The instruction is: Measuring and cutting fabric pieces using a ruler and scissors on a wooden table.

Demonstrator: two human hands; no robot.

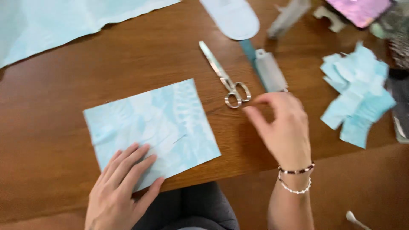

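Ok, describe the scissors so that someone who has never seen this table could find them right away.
On the brown wooden table, look just beyond the right hand, right of the pale blue fabric rectangle. The scissors lie there closed, handles toward the hand: the only shiny all-metal thing.

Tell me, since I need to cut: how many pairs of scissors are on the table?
1: the scissors lie on the wooden table, just beyond the right hand. Others may be hidden off-frame.

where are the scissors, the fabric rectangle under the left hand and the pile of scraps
scissors (pixel 224 76), head view, on the blades near the pivot
fabric rectangle (pixel 164 121), head view, on its bare middle
pile of scraps (pixel 357 96), head view, on the middle of the heap
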